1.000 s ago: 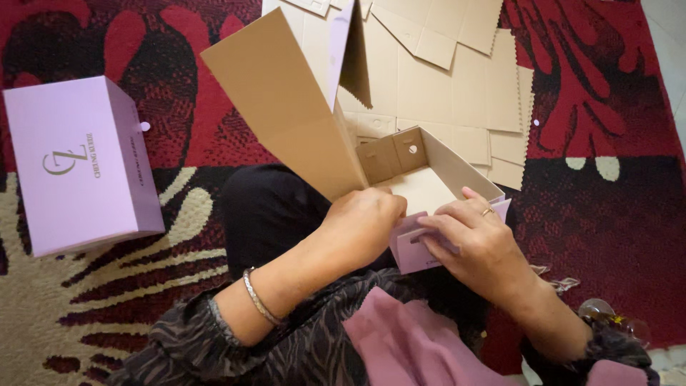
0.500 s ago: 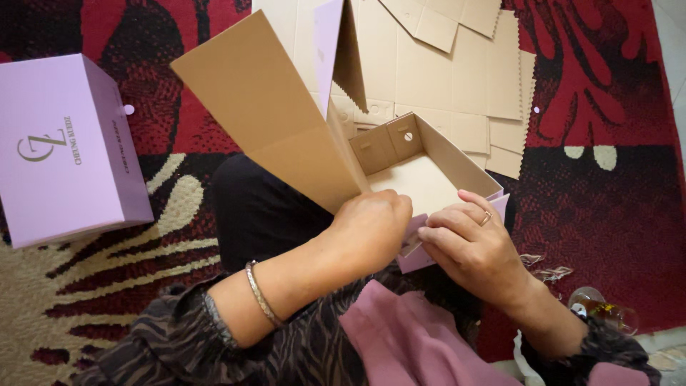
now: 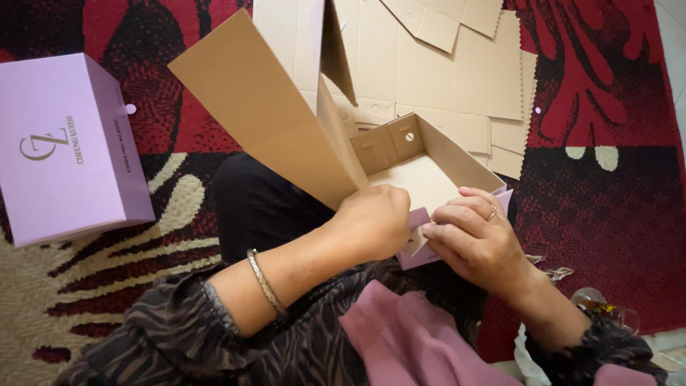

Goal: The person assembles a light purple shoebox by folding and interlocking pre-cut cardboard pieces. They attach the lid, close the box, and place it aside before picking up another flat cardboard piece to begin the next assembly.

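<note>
Half-folded cardboard box (image 3: 429,179), tan inside and lilac outside, sat on the person's lap with one long flap raised to the upper left. Left hand (image 3: 371,221) was curled narrow, pinching the box's near lilac edge; right hand (image 3: 475,239) pressed the same edge, fingers closed on it. Finished lilac box (image 3: 68,150) lay on the red patterned carpet (image 3: 607,214), flat cardboard blanks (image 3: 457,78) beyond.

Raised flap (image 3: 264,114) perhaps blocking leftward.
</note>
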